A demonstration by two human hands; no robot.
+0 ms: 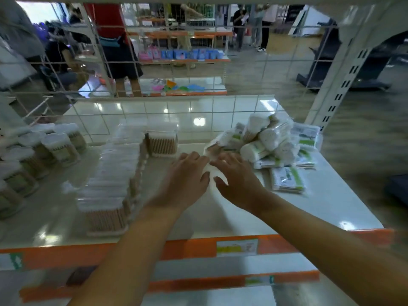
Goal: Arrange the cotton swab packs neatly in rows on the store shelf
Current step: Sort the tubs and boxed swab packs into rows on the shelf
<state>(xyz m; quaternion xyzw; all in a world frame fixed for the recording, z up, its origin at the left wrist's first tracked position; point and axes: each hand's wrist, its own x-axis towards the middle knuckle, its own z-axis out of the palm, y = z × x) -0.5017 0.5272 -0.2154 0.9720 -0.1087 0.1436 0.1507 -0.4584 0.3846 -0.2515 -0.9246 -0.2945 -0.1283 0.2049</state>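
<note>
left hand: grip open, fingers spread over the shelf | right hand: grip open, fingertips at the nearest cotton swab pack (blurred, contact unclear) | loose pile of packs on the right | neat row of boxed swabs on the left

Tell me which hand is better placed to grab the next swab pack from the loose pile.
Probably the right hand: it lies nearer the loose pile, fingers open just short of it. The left hand sits farther, toward the tidy row.
</note>
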